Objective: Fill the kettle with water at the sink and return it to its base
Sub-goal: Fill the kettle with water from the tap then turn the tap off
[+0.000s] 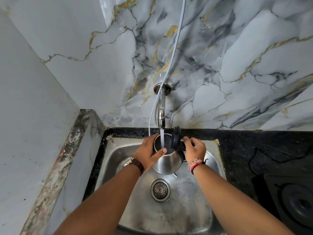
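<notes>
A steel kettle is held upright over the steel sink, right under the wall tap. Its black lid stands flipped open on the right side. A stream of water runs from the tap into the kettle's mouth. My left hand wraps the kettle's left side, thumb across the front near the rim. My right hand grips the black handle on the right, which it mostly hides. The kettle's base is not in view.
A round drain strainer sits in the sink bowl below the kettle. A thin grey hose hangs down the marble wall past the tap. Black countertop lies to the right, with a black gas stove and a black cord. A tiled wall ledge rises on the left.
</notes>
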The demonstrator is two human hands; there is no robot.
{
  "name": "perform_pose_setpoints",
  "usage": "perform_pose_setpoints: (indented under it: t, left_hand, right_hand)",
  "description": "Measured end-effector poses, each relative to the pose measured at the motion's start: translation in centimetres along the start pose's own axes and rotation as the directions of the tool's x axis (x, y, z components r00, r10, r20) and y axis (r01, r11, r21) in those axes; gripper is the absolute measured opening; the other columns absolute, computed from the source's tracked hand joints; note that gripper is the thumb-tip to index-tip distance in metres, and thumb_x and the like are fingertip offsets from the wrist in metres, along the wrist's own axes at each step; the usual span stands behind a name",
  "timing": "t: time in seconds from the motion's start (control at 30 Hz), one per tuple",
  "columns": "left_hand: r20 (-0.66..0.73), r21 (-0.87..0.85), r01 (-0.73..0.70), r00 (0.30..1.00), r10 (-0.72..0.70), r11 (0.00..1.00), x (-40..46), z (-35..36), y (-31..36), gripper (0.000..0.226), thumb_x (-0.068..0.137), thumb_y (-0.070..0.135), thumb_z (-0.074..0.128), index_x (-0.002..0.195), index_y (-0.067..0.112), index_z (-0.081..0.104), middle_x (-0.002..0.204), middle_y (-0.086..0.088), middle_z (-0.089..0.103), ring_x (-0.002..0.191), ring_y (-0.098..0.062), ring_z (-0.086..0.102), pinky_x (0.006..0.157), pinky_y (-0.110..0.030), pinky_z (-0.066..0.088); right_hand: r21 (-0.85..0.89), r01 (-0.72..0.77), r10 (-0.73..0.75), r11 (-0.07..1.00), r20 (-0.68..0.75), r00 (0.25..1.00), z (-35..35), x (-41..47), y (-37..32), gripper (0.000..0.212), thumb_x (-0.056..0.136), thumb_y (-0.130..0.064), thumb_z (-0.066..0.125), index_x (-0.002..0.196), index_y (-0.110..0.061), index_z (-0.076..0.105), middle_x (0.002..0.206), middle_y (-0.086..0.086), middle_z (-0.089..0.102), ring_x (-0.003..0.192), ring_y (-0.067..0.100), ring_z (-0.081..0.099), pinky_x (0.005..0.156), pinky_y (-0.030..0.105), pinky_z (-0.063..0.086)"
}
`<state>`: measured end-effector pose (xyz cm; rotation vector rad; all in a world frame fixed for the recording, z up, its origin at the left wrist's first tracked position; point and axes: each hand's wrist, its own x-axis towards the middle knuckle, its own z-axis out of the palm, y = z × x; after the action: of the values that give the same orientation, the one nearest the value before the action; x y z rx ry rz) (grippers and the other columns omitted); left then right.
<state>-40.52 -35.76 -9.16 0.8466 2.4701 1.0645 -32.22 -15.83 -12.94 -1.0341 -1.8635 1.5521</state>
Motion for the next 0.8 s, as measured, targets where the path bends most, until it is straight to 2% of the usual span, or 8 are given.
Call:
perform_pose_setpoints:
  t: [0.1, 0.23, 0.37, 0.5, 0.6, 0.67, 0.73, 0.8]
  left_hand:
    - [0.000, 0.001, 0.001, 1.000, -0.001, 1.000, -0.1, 0.0, 0.0, 0.091, 0.086, 0.074, 0.050, 0.155, 0.017, 0.033, 0.154, -0.010, 0.042, 0.136, -0.024, 0.046, 0.111, -0.036, 0.039]
    - [-0.011, -0.009, 0.005, 1.000, -0.005, 1.000, -0.1, 0.0, 0.0, 0.093, 0.084, 0.076, 0.049, 0.155, 0.018, 0.034, 0.153, -0.009, 0.042, 0.134, -0.024, 0.048, 0.110, -0.039, 0.042]
    - [-0.006, -0.004, 0.009, 1.000, -0.009, 1.000, -0.1, -0.5, 0.2, 0.091, 0.085, 0.079, 0.044, 0.154, 0.020, 0.036, 0.152, -0.007, 0.045, 0.133, -0.023, 0.049, 0.108, -0.042, 0.044]
    - [-0.235, 0.018, -0.071, 0.969, 0.073, 0.997, 1.4, -2.0, 2.7, 0.071, 0.097, 0.068, 0.032, 0.146, 0.020, 0.048, 0.141, -0.006, 0.058, 0.127, -0.022, 0.053, 0.105, -0.042, 0.044]
    - [-0.336, -0.061, -0.134, 0.936, 0.106, 0.989, 3.3, -3.2, 5.6, 0.047, 0.103, 0.054, 0.039, 0.127, 0.019, 0.059, 0.117, -0.002, 0.068, 0.110, -0.018, 0.061, 0.095, -0.042, 0.049]
    - [-0.348, -0.173, -0.108, 0.936, 0.042, 0.979, 4.1, -3.5, 6.7, 0.030, 0.102, 0.047, 0.052, 0.108, 0.019, 0.062, 0.096, 0.001, 0.071, 0.093, -0.014, 0.065, 0.086, -0.044, 0.053]
    - [-0.329, -0.270, -0.035, 0.942, -0.059, 0.962, 4.7, -3.7, 7.2, 0.023, 0.098, 0.041, 0.066, 0.101, 0.018, 0.062, 0.091, -0.001, 0.070, 0.087, -0.019, 0.067, 0.083, -0.046, 0.054]
    - [-0.272, -0.316, 0.056, 0.951, -0.147, 0.947, 5.5, -4.0, 7.6, 0.029, 0.092, 0.040, 0.075, 0.100, 0.017, 0.058, 0.093, -0.004, 0.069, 0.088, -0.026, 0.067, 0.083, -0.047, 0.055]
  right_hand:
    - [0.001, 0.009, -0.009, 1.000, 0.002, 1.000, -0.1, -0.1, -0.1, 0.049, 0.088, -0.036, 0.070, 0.054, -0.010, 0.047, 0.043, -0.011, 0.041, 0.050, 0.015, 0.036, 0.052, 0.030, 0.035]
    - [-0.009, 0.013, -0.013, 1.000, 0.004, 1.000, -0.1, -0.2, -0.3, 0.048, 0.088, -0.038, 0.070, 0.054, -0.010, 0.049, 0.044, -0.010, 0.043, 0.049, 0.010, 0.037, 0.052, 0.029, 0.035]
    - [-0.010, 0.011, -0.011, 1.000, 0.020, 1.000, 0.0, -0.3, -0.4, 0.048, 0.087, -0.039, 0.069, 0.052, -0.017, 0.046, 0.041, -0.012, 0.042, 0.044, 0.007, 0.034, 0.051, 0.028, 0.033]
    - [-0.006, 0.011, -0.011, 1.000, 0.024, 1.000, 0.3, -0.2, -0.8, 0.047, 0.088, -0.037, 0.069, 0.049, -0.021, 0.048, 0.040, -0.012, 0.041, 0.043, 0.007, 0.035, 0.051, 0.027, 0.031]
    - [-0.018, 0.026, -0.025, 1.000, 0.023, 0.999, 0.4, -0.3, -1.3, 0.045, 0.087, -0.040, 0.067, 0.047, -0.029, 0.050, 0.039, -0.012, 0.041, 0.042, 0.008, 0.035, 0.051, 0.027, 0.029]
    - [-0.019, 0.029, -0.029, 0.999, 0.014, 0.999, 0.5, -0.3, -1.6, 0.044, 0.085, -0.044, 0.065, 0.047, -0.029, 0.049, 0.039, -0.011, 0.041, 0.042, 0.008, 0.035, 0.050, 0.027, 0.030]
    - [-0.012, 0.030, -0.030, 0.999, 0.009, 1.000, 0.6, -0.4, -1.7, 0.043, 0.083, -0.046, 0.065, 0.047, -0.028, 0.049, 0.039, -0.011, 0.042, 0.041, 0.009, 0.034, 0.050, 0.027, 0.031]
    - [-0.004, 0.021, -0.021, 1.000, 0.007, 1.000, 0.7, -0.4, -1.9, 0.044, 0.083, -0.047, 0.065, 0.047, -0.027, 0.049, 0.039, -0.011, 0.041, 0.041, 0.008, 0.034, 0.050, 0.028, 0.033]
